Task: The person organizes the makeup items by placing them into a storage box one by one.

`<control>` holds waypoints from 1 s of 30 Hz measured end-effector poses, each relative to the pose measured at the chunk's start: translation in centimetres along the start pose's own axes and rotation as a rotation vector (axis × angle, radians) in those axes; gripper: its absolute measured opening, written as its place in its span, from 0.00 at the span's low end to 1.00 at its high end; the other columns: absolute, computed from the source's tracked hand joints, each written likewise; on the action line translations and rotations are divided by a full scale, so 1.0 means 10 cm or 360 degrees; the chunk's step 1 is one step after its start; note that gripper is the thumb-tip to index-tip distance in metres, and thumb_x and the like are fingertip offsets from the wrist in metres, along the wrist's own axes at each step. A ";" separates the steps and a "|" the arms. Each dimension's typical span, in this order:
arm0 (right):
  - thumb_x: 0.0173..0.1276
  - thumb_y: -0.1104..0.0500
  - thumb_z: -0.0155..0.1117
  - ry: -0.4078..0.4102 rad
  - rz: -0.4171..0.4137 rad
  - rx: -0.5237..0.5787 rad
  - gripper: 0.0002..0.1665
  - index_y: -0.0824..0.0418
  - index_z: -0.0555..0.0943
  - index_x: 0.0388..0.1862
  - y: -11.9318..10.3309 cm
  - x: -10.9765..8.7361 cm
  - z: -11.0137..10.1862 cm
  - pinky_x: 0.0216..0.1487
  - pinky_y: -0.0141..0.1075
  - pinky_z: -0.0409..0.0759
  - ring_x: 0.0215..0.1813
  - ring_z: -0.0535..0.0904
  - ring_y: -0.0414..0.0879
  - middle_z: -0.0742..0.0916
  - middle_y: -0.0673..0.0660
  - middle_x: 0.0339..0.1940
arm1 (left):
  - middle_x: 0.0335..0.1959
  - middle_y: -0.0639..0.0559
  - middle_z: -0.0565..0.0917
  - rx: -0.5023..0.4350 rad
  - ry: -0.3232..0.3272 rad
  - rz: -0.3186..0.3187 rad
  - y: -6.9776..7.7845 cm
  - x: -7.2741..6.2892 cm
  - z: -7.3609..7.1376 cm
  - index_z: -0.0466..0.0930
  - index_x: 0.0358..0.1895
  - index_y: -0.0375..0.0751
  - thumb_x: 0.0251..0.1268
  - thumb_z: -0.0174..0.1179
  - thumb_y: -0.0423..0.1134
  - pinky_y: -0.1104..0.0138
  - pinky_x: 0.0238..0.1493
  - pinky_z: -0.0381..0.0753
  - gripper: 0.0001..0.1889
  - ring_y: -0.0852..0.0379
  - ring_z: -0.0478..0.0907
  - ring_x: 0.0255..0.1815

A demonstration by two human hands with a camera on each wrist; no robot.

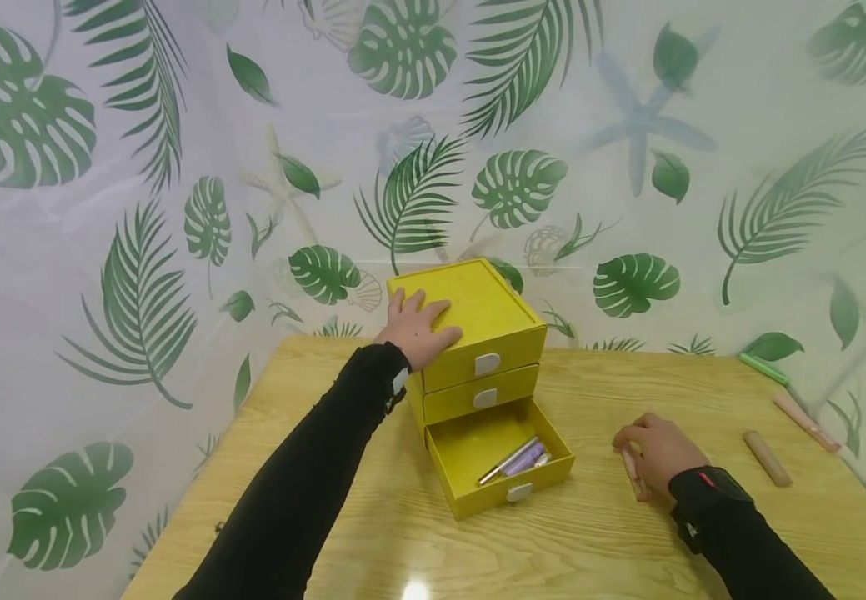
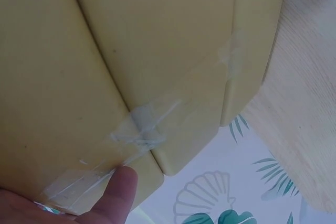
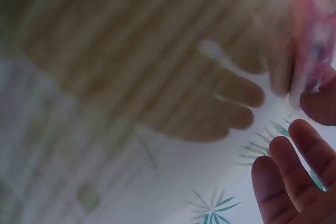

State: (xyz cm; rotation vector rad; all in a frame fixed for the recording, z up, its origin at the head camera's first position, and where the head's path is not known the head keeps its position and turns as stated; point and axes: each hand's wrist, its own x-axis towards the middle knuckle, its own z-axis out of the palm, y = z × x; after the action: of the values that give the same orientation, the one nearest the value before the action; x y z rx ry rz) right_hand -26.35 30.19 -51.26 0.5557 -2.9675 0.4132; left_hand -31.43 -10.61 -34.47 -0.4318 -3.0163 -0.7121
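A yellow three-drawer box [image 1: 478, 292] stands on the table, its bottom drawer [image 1: 470, 500] pulled out. In that drawer lie a slim silver stick [image 1: 498, 468], a purple tube [image 1: 524, 458] and a small whitish item. My left hand [image 1: 419, 335] rests on the box's top left edge, fingers spread; in the left wrist view its thumb [image 2: 122, 187] touches the taped side. To the right of the drawer, my right hand [image 1: 658, 454] pinches a pink see-through correction tape [image 3: 317, 35] just over the table. Its other fingers [image 3: 270, 182] are loose.
At the table's right side lie a green pen-like stick [image 1: 764, 368], a pink one [image 1: 806, 422] and a short tan cylinder [image 1: 767, 458]. A leaf-patterned sheet [image 1: 553, 108] hangs behind and left of the wooden table [image 1: 590, 542].
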 end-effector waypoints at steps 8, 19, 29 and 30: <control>0.63 0.63 0.71 0.0006 -0.0027 -0.0094 0.05 0.53 0.86 0.36 0.01 -0.01 0.05 0.42 0.57 0.80 0.39 0.78 0.60 0.80 0.59 0.40 | 0.83 0.41 0.48 -0.0016 0.0004 0.0009 -0.01 0.00 0.01 0.62 0.79 0.52 0.73 0.48 0.61 0.41 0.76 0.48 0.35 0.38 0.31 0.82; 0.68 0.60 0.69 0.0042 0.0097 0.0047 0.06 0.60 0.86 0.42 -0.04 0.06 -0.01 0.39 0.53 0.80 0.35 0.80 0.51 0.85 0.54 0.34 | 0.83 0.41 0.48 -0.0012 0.0006 0.0018 0.00 -0.01 -0.01 0.62 0.79 0.52 0.74 0.48 0.61 0.40 0.76 0.49 0.35 0.37 0.30 0.82; 0.70 0.60 0.68 0.0181 -0.0094 0.0086 0.09 0.60 0.87 0.48 -0.41 0.20 -0.21 0.39 0.48 0.79 0.36 0.80 0.48 0.86 0.52 0.36 | 0.82 0.41 0.49 -0.0008 0.0006 0.0027 0.00 -0.01 0.00 0.62 0.79 0.52 0.74 0.48 0.61 0.40 0.76 0.49 0.35 0.37 0.31 0.82; 0.71 0.60 0.68 0.0186 -0.0114 0.0079 0.10 0.60 0.87 0.49 -0.45 0.21 -0.23 0.40 0.49 0.79 0.37 0.80 0.49 0.87 0.52 0.37 | 0.82 0.41 0.49 -0.0006 0.0005 0.0025 0.00 0.00 0.00 0.62 0.79 0.52 0.74 0.48 0.61 0.40 0.76 0.49 0.35 0.37 0.31 0.82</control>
State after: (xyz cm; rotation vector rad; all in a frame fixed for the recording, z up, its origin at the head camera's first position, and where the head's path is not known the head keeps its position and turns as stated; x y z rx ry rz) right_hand -26.55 26.05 -47.65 0.6182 -2.8237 0.4962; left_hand -31.40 -10.62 -34.50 -0.4535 -3.0053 -0.7172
